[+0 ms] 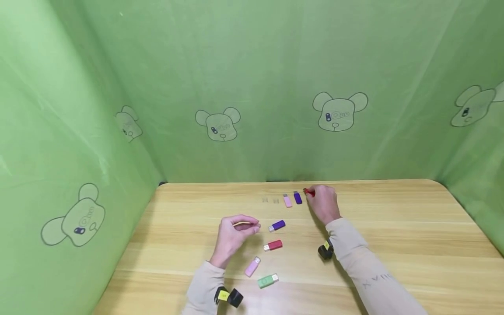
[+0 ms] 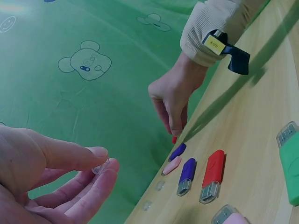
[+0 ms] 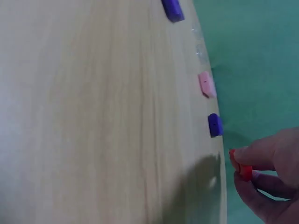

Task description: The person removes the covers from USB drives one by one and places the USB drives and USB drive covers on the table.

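Lowest in the head view, a green USB drive (image 1: 268, 280) and a pink one (image 1: 252, 266) lie uncapped on the wooden table (image 1: 393, 245), then a red (image 1: 273, 245) and a purple one (image 1: 277, 225). At centre-left, the left hand (image 1: 233, 236) pinches a clear cap (image 2: 100, 166), apparently held ready. Farthest, the right hand (image 1: 323, 202) pinches a red cap (image 3: 241, 166), seemingly adding it beside the pink cap (image 1: 288, 201) and purple cap (image 1: 297, 197).
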The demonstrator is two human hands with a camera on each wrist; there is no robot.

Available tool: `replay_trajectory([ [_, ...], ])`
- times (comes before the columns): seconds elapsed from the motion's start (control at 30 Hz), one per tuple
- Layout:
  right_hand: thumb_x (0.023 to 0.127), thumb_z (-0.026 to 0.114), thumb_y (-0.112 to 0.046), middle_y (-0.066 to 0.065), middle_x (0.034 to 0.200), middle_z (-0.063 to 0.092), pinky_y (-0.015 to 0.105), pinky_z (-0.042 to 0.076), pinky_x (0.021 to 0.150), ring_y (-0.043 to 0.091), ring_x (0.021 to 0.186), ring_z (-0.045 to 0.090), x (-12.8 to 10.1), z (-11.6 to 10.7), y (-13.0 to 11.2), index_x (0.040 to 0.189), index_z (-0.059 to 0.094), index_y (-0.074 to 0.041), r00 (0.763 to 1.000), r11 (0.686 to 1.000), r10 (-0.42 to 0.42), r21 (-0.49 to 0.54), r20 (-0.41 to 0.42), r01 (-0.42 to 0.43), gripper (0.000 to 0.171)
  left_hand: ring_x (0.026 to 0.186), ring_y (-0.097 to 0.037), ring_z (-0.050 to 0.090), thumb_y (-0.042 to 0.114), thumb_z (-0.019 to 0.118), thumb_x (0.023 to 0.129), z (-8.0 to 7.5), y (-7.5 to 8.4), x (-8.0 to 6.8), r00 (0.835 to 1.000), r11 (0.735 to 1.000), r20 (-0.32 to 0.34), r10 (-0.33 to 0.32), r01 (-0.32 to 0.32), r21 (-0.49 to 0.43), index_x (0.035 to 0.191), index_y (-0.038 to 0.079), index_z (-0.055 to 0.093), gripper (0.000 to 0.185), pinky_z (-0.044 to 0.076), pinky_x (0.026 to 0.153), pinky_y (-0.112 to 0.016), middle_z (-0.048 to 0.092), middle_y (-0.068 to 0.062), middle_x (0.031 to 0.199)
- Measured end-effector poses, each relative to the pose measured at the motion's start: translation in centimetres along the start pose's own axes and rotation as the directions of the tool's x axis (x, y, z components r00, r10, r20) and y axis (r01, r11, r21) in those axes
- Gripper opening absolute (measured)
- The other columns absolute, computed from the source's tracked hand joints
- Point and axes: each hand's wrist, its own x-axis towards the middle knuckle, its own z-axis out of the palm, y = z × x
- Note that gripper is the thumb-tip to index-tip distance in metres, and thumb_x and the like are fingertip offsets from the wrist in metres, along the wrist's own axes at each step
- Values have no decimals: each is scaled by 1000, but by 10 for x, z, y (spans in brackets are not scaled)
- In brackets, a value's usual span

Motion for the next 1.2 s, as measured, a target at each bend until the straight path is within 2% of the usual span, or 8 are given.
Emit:
replay_trajectory([
  [0.27, 89, 75, 2, 27, 94, 74, 53, 63, 76, 43, 82, 72, 1, 8, 2, 98, 76, 8, 999, 999, 36, -28, 16, -36, 11, 96, -36, 74, -11, 77, 83, -1, -1, 2, 1000, 1000, -19, 14, -13, 23, 104, -9, 74, 21, 62, 84, -29, 74, -26, 103],
  [0.5, 89, 76, 0, 26, 88, 73, 52, 62, 72, 40, 75, 71, 1, 9, -2, 92, 77, 8, 1000, 998, 15, -68, 25, -13, 8, 97, -37, 74, -10, 77, 84, -5, -7, 10, 998, 997, -52, 36, -32, 74, 103, -6, 75, 19, 62, 84, -28, 74, -24, 104],
  [0.63, 91, 74, -2, 26, 91, 74, 51, 63, 71, 38, 75, 71, -2, 5, -3, 97, 76, 8, 999, 998, 5, -56, 35, -3, 11, 96, -32, 74, -9, 76, 85, -10, -9, 24, 996, 986, -73, 50, -38, 165, 103, -3, 76, 19, 61, 84, -27, 76, -19, 103],
  [0.8, 92, 72, -2, 26, 94, 73, 49, 61, 69, 34, 75, 68, -15, -6, -2, 102, 75, 9, 1000, 999, 1, -33, 0, -1, 15, 93, -25, 75, -7, 76, 86, -14, -13, 57, 997, 959, -59, 55, -36, 282, 103, -1, 77, 18, 61, 83, -24, 77, -14, 101],
  [0.9, 92, 70, -1, 29, 99, 72, 44, 61, 61, 31, 72, 66, -25, -14, -5, 106, 73, 11, 1000, 1000, 5, -12, -1, -5, 18, 91, -25, 76, -6, 77, 86, -15, -15, 78, 995, 933, -37, 89, -70, 353, 101, -1, 78, 17, 61, 81, -24, 77, -14, 100],
  [1.0, 92, 68, 0, 31, 107, 70, 39, 59, 59, 29, 71, 65, -33, -20, -9, 112, 71, 11, 1000, 1000, 9, 8, 16, -9, 23, 89, -27, 76, -8, 77, 85, -14, -17, 95, 989, 886, -2, 145, -129, 445, 100, -3, 78, 15, 62, 80, -26, 77, -15, 99],
  [1.07, 92, 67, 1, 31, 111, 69, 41, 61, 64, 33, 77, 67, -38, -24, -14, 114, 70, 11, 1000, 1000, 3, 21, 24, -3, 25, 88, -28, 76, -8, 77, 85, -14, -19, 104, 984, 845, 27, 178, -167, 509, 98, -4, 78, 14, 62, 80, -27, 77, -16, 98],
  [1.2, 91, 68, 2, 30, 118, 68, 54, 60, 87, 45, 103, 67, -47, -28, -24, 115, 70, 9, 999, 998, -40, 47, 28, 39, 25, 89, -27, 75, -11, 75, 86, -12, -26, 119, 977, 771, 75, 199, -203, 603, 96, -3, 78, 14, 62, 81, -29, 77, -15, 97],
])
